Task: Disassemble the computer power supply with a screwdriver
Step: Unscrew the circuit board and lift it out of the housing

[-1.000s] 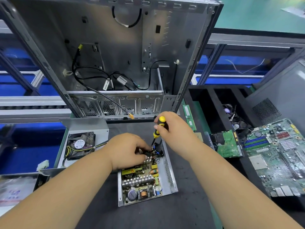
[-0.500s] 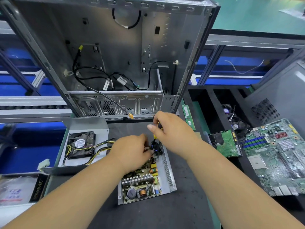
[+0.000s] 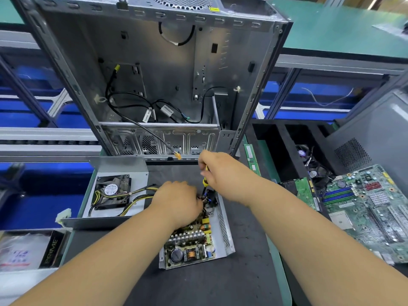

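The power supply [image 3: 196,239] lies on the dark tabletop [image 3: 242,281] right in front of the person, with its lid already off, so the opening step looks done: the circuit board [image 3: 191,246] with its coils and capacitors sits bare in the open metal tray, whose perforated side wall stands along the right. The lid [image 3: 117,191] rests just beside it to the left, turned over, with the fan [image 3: 112,192] still fixed inside and yellow and black wires [image 3: 141,195] running from it back toward the board. What seems left is freeing the board from the tray and loosening the parts at the far end, where the work is now going on. The left hand [image 3: 178,204] rests on that far end of the board with its fingers curled down among the parts there; whether they pinch a wire or only press down cannot be told, since the hand hides them. The right hand [image 3: 223,173] grips the yellow and black screwdriver [image 3: 205,182], fingers closed round the handle, with the shaft pointing down into the far right corner beside a black socket [image 3: 212,198]; the tip itself is too small to make out. Behind stands an emptied computer case [image 3: 154,74] with loose cables, and to the right lies a green motherboard [image 3: 371,208] near a black sorting tray [image 3: 273,149].
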### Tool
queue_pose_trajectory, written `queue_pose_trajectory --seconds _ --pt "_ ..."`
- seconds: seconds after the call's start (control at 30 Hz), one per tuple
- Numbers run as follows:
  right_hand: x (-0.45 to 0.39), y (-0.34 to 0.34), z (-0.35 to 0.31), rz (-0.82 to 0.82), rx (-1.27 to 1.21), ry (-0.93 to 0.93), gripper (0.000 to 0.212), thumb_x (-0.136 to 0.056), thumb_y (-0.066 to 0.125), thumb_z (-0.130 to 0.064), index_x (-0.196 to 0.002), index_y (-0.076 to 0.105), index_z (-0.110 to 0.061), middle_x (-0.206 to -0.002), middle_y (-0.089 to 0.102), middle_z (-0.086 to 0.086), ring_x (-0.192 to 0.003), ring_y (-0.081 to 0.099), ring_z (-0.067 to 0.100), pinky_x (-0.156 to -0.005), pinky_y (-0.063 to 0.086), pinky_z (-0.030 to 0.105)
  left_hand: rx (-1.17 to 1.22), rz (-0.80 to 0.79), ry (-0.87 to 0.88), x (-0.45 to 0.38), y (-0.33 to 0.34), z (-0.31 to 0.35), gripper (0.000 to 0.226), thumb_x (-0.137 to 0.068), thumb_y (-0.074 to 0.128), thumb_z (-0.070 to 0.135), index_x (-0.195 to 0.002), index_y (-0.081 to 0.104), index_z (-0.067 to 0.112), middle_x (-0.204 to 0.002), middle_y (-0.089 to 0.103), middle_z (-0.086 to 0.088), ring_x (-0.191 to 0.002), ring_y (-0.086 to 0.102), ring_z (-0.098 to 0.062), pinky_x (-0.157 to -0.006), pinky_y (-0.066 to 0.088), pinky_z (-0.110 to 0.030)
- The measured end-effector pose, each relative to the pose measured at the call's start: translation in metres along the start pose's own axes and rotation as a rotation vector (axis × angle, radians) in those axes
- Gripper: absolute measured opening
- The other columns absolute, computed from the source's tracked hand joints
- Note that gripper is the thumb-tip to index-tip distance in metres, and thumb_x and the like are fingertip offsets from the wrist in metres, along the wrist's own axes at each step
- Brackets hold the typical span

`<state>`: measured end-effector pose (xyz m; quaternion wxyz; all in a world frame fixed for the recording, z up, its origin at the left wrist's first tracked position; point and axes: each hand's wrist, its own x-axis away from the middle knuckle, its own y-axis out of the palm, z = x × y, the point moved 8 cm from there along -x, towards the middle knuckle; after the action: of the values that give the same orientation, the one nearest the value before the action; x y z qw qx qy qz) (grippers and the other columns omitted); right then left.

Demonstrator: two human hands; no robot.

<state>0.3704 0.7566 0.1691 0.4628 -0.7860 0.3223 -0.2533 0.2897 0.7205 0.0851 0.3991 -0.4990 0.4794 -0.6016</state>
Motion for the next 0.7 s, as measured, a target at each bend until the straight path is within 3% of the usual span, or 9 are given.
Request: queue_pose_trajectory --seconds 0.13,0.2,0.3,0.37,0.5,0.7 --pt "0.002 -0.001 0.004 -0.039 -0.024 0.089 0.016 -0.100 0.048 -0.020 -0.115 0.049 -0.014 -0.112 0.055 0.004 -0.105 0.048 0.024 -0.082 0.042 0.037 0.075 -0.016 0.010 0.000 -0.001 -0.002 0.037 -0.095 0.034 0.044 -0.104 0.063 0.022 -0.101 0.060 -0.002 -0.098 0.058 -0.028 -0.074 0.038 -0.033" --pt "0.003 -0.003 0.003 -0.016 0.092 0.117 0.020 -0.102 0.043 -0.034 -0.109 0.050 -0.016 -0.103 0.057 0.001 -0.099 0.051 0.024 -0.075 0.042 0.038 0.117 -0.015 -0.004 0.000 -0.002 -0.004 0.038 -0.094 0.035 0.045 -0.107 0.065 0.026 -0.104 0.061 0.000 -0.098 0.059 -0.027 -0.074 0.045 -0.033" --pt "0.003 -0.005 0.000 0.028 0.306 0.162 0.039 -0.104 0.030 -0.052 -0.091 0.046 -0.019 -0.080 0.056 -0.002 -0.075 0.052 0.022 -0.058 0.034 0.034 0.120 -0.006 -0.007 0.001 -0.002 -0.004 0.039 -0.094 0.035 0.046 -0.110 0.067 0.029 -0.106 0.063 0.002 -0.097 0.060 -0.025 -0.070 0.045 -0.031" --pt "0.005 -0.006 0.002 0.059 0.343 0.204 0.040 -0.105 0.028 -0.049 -0.086 0.045 -0.018 -0.070 0.049 -0.003 -0.067 0.048 0.022 -0.054 0.030 0.033 0.123 0.007 -0.007 0.001 -0.003 -0.004 0.039 -0.093 0.036 0.045 -0.101 0.070 0.027 -0.093 0.066 0.002 -0.087 0.061 -0.025 -0.061 0.041 -0.029" --pt "0.007 -0.003 0.010 0.048 0.123 0.258 0.021 -0.105 0.039 -0.033 -0.106 0.049 -0.014 -0.078 0.058 0.003 -0.070 0.053 0.022 -0.056 0.037 0.034 0.126 0.025 -0.038 -0.001 -0.005 -0.007 0.037 -0.089 0.041 0.043 -0.080 0.069 0.020 -0.067 0.059 -0.001 -0.067 0.055 -0.025 -0.050 0.032 -0.025" --pt "0.008 -0.005 0.014 0.048 -0.048 0.326 0.006 -0.097 0.047 -0.021 -0.101 0.050 -0.018 -0.085 0.052 -0.002 -0.067 0.047 0.012 -0.052 0.027 0.029 0.097 0.009 -0.017 -0.002 -0.002 -0.006 0.037 -0.092 0.039 0.039 -0.082 0.069 0.019 -0.066 0.055 0.000 -0.066 0.054 -0.026 -0.051 0.031 -0.025"
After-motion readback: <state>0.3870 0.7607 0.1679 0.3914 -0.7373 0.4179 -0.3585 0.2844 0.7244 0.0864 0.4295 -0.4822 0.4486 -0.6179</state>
